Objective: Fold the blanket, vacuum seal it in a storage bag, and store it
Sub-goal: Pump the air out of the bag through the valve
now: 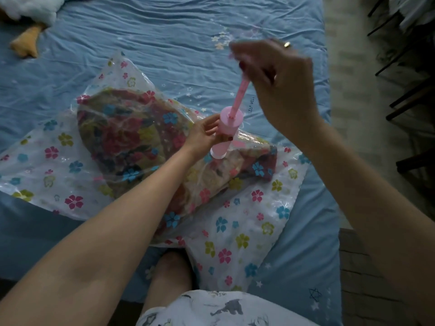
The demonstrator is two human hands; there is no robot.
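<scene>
A folded floral blanket (131,137) lies inside a clear storage bag (237,231) printed with coloured flowers, spread on the blue bed. A pink hand pump (227,130) stands upright on the bag near its right side. My left hand (204,134) grips the pump's cylinder. My right hand (280,76) is raised above it and holds the top of the pink plunger rod (240,92), which is pulled far out. The handle itself is hidden in my blurred fingers.
The bed sheet (164,31) is wrinkled blue with small stars. A white plush toy with an orange foot (26,43) lies at the far left corner. The bed's right edge meets the floor, where dark chair legs (404,78) stand. My knee (171,276) shows below the bag.
</scene>
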